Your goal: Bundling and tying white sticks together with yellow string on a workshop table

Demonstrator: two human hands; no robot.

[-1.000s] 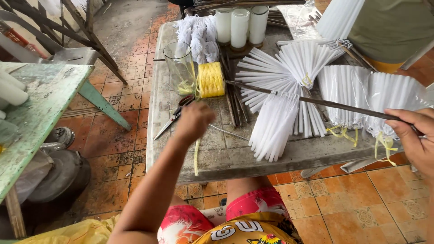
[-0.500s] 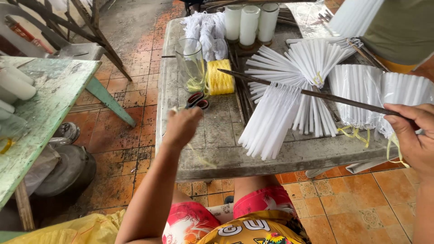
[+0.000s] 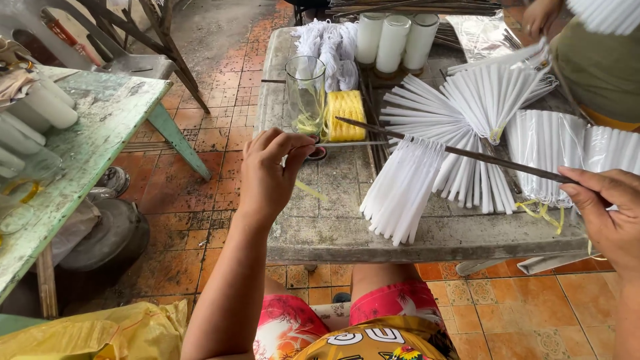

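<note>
So your left hand (image 3: 267, 175) is hovering over the near-left part of the concrete table (image 3: 347, 230), fingers curled in and pinching the handles of a pair of scissors (image 3: 347, 144), whose blades are pointing off toward 3 o'clock. Your right hand (image 3: 603, 213) is sitting down at about 4 o'clock, thumb and fingers pressed together around the end of a long dark stick (image 3: 460, 152) that's running diagonally up to about 11 o'clock, its tip ending just beside the yellow spool (image 3: 345, 115). A fan of white paper strips (image 3: 403, 190) is hanging on that stick and spreading down toward the table's near edge. Behind it, toward 1 o'clock, a bigger white fan (image 3: 467, 110) is lying flat, and another pleated white bundle (image 3: 567, 157) is resting at 3 o'clock with a bit of yellow string (image 3: 541, 213) trailing out under it. Just past your left hand, at 12 o'clock, a clear glass (image 3: 305, 93) is standing upright right next to the spool, and further back three white cylinders (image 3: 393, 41) are lined up beside a heap of white cord (image 3: 328, 50). Another person (image 3: 593, 67) is working at the far right corner. Off at 9 o'clock a green table (image 3: 87, 153) is carrying more white cylinders, well apart from your stuff.
</note>
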